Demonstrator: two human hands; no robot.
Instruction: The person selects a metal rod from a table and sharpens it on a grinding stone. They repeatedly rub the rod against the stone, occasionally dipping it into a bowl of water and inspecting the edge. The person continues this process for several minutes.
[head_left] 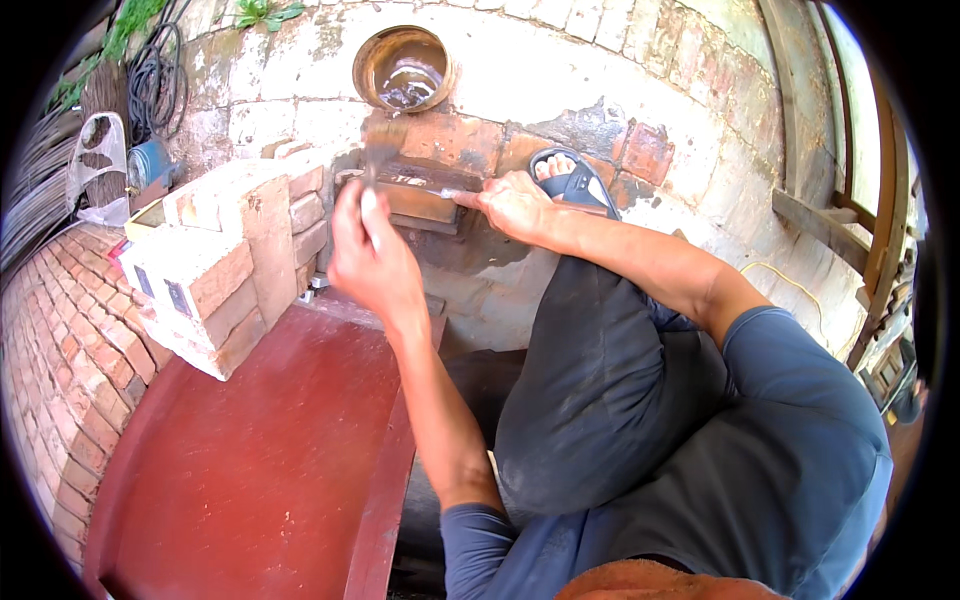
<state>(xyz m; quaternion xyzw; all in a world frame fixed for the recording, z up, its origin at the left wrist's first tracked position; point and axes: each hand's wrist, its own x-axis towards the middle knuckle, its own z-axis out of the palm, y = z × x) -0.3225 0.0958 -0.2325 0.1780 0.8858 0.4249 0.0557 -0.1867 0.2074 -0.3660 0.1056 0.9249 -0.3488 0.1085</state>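
My left hand (372,255) is raised beside a wet brown block, its fingers closed round what looks like a brush (384,138), smeared by motion, with a brownish head pointing away from me. The long block (425,206), perhaps a sharpening stone, lies low on the ground between my hands. At its right end my right hand (515,205) is closed on a slim tool with a pale metal tip (452,194); a brown handle-like part (585,208) shows behind the wrist. The tool's exact kind is unclear. Beyond the block stands a round metal pot (405,70) holding some water.
A red tabletop (260,450) spans the lower left, with stacked pale bricks (215,265) at its far end. My sandalled foot (575,180) rests right of the block on wet brick paving (650,150). Coiled black cable (158,75) hangs far left; wooden posts (885,220) stand right.
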